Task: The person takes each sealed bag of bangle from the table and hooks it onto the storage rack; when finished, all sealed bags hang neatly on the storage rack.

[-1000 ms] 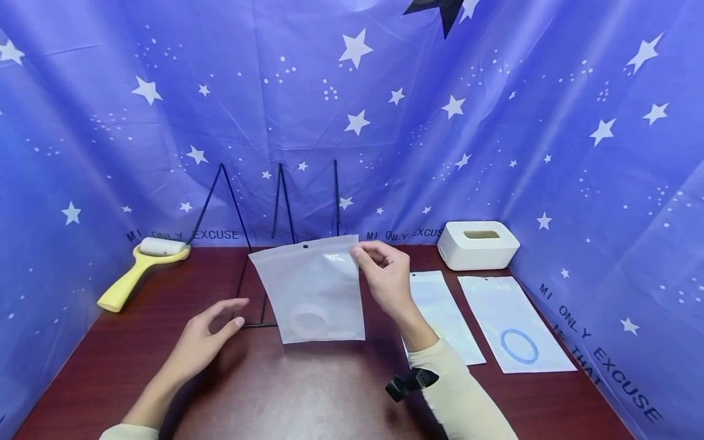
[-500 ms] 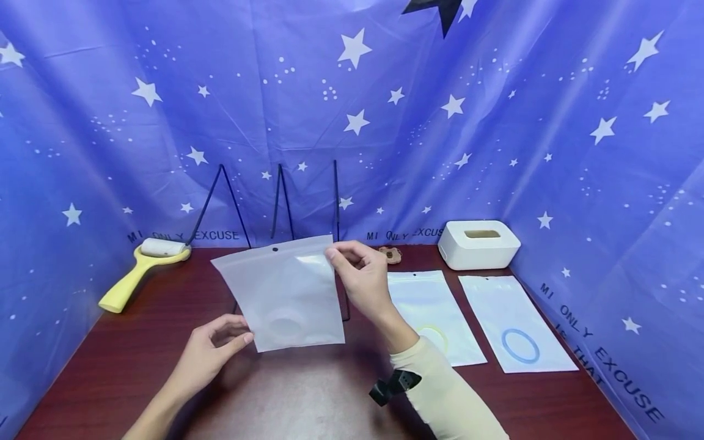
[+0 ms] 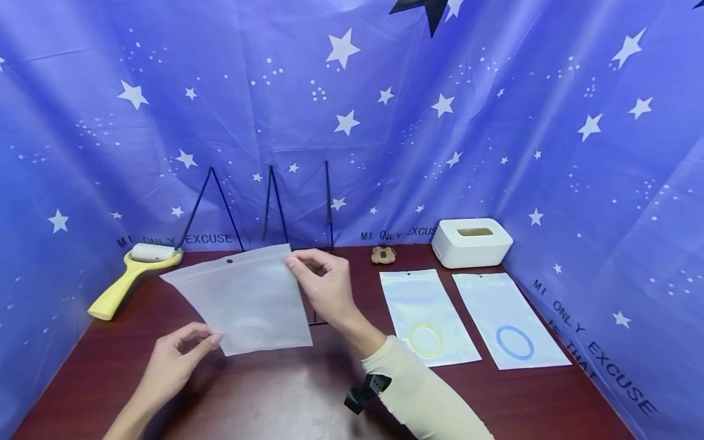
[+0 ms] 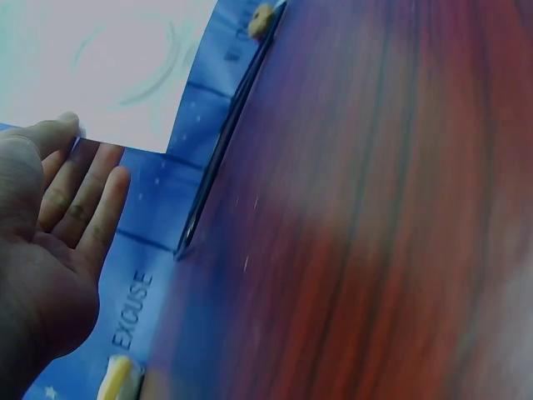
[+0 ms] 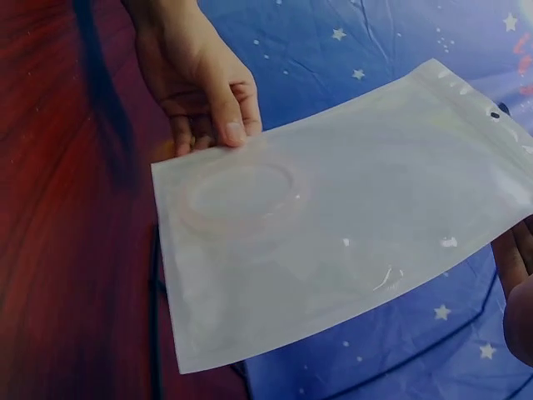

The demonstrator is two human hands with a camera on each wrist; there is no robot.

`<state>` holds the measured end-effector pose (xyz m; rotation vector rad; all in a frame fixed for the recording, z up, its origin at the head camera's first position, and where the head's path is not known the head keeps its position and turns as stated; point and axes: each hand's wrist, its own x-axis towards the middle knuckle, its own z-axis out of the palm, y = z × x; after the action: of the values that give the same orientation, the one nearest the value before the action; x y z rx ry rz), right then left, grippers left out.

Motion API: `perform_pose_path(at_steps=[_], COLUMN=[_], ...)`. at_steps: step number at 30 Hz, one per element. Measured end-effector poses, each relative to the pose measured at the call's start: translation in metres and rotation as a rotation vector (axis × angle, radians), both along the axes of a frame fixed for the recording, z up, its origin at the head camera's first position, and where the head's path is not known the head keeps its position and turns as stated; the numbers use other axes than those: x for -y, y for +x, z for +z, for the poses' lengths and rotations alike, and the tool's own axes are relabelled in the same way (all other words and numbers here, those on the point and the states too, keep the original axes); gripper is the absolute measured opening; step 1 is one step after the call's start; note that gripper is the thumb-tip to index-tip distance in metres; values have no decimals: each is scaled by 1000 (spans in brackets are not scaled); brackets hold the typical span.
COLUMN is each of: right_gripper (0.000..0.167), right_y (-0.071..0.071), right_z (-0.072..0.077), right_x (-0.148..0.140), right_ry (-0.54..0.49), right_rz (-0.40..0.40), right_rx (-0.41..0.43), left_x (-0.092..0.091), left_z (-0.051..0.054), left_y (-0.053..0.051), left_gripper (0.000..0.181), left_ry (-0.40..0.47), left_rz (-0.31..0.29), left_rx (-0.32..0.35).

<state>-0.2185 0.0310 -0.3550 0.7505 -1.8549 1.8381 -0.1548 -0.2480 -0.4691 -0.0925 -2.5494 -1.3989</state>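
A frosted white zip bag [image 3: 253,305] with a small hang hole hangs tilted above the table. My right hand [image 3: 327,284] pinches its upper right edge between thumb and fingers. At its lower left edge my left hand [image 3: 178,360] pinches with the thumb in front and fingers behind, as the right wrist view also shows. A faint ring shape [image 5: 241,196] shows through the bag near one end in both wrist views. Two similar bags lie flat to the right, one with a yellow ring [image 3: 426,340], one with a blue ring [image 3: 514,343].
Behind the held bag stands a black wire rack [image 3: 225,195], partly hidden. A yellow-handled lint roller [image 3: 118,287] lies at left. A small brown flower-shaped piece [image 3: 383,255] and a white tissue box [image 3: 472,243] sit at the back. Starry blue curtains border the table.
The bag and my right hand have moved left and slightly down. My left hand, apart from the bag a second ago, now pinches its edge. The brown piece and yellow ring have come into view.
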Motion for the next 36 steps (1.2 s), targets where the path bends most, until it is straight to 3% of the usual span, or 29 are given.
perform_pose_path(at_steps=[11, 18, 29, 36], right_gripper=[16, 17, 18, 18], right_y=[3, 1, -4, -12], right_z=[-6, -8, -3, -2], right_x=[37, 54, 73, 84], right_ry=[-15, -53, -71, -54], right_rz=[59, 75, 59, -5], right_rx=[36, 64, 39, 83], left_x=[35, 49, 65, 69], left_z=[-2, -3, 0, 1], left_y=[5, 3, -2, -8], left_gripper=[20, 17, 20, 18], left_ry=[-59, -81, -53, -21], left_rz=[91, 118, 180, 163], left_rx=[-2, -28, -49, -63])
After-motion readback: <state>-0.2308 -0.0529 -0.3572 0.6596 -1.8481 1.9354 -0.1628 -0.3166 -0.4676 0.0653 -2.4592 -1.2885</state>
